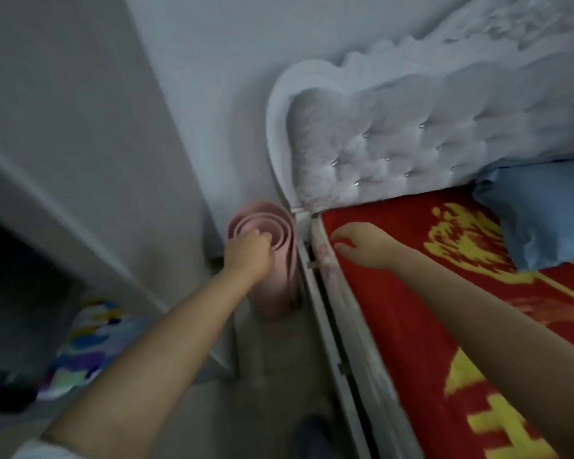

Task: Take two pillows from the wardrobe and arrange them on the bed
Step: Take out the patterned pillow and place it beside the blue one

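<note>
A blue pillow [544, 210] lies on the bed's red and yellow cover [411, 309], against the tufted white headboard [395, 144]. My right hand [358, 241] hovers over the cover's near top corner, fingers spread and curled down, holding nothing. My left hand [251, 251] is at the top of a rolled pink mat [272, 260] standing on the floor between wardrobe and bed; its fingers are curled at the roll's rim. The white wardrobe [63, 127] is at left, with its dark opening [10, 293] low down. No second pillow is in sight.
Colourful patterned fabric [87, 342] lies at the wardrobe's base. A narrow strip of floor [272, 392] runs between the wardrobe and the white bed frame [338, 342]. The wall [229, 77] is behind the mat. The frame is motion-blurred.
</note>
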